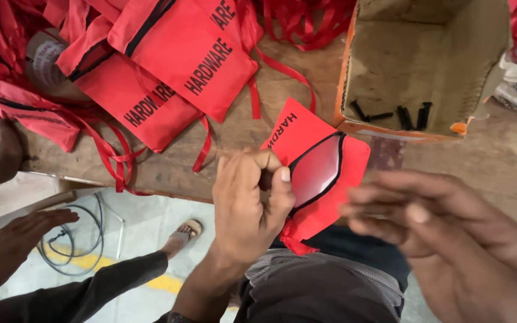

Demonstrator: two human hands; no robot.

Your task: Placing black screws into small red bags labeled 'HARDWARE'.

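My left hand (248,206) pinches the rim of a small red zip pouch (321,179) and holds its mouth wide, so the pale lining shows. The pouch hangs over the wooden table's near edge. My right hand (450,239) hovers just right of the pouch, blurred, fingers loosely curled toward the opening; whether it holds anything small cannot be told. An open cardboard box (354,72) stands behind the pouch, with several black screws (399,113) lying on its bottom.
A heap of red pouches (169,66) with black lettering and red straps covers the wooden table (282,90) at the back left. Another person's hands (7,245) reach in at the left. A cable coil (73,239) and a sandalled foot (184,233) are on the floor below.
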